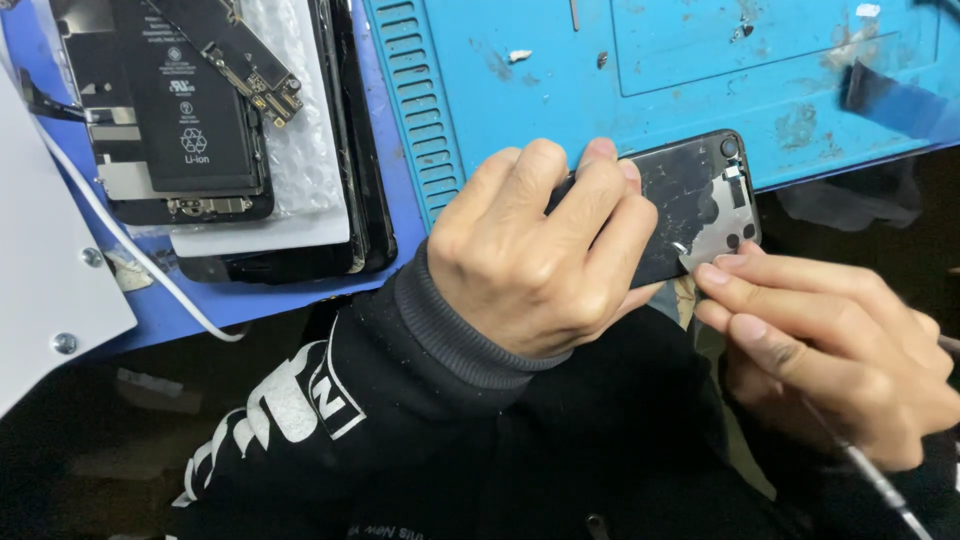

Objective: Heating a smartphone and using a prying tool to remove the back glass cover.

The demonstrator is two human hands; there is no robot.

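At the near edge of the blue rubber repair mat [690, 60], the left hand [530, 255] clamps a black cracked-glass phone back panel [690, 205], long axis left to right. The right hand [830, 345] pinches its silver metal plate [715, 235] at the right end.

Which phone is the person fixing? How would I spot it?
Find the big blue mat. At its near edge, the left hand grips a black phone back, and the right hand touches its corner. Unlike the opened phone far left, it shows no battery, only a scuffed, cracked surface.
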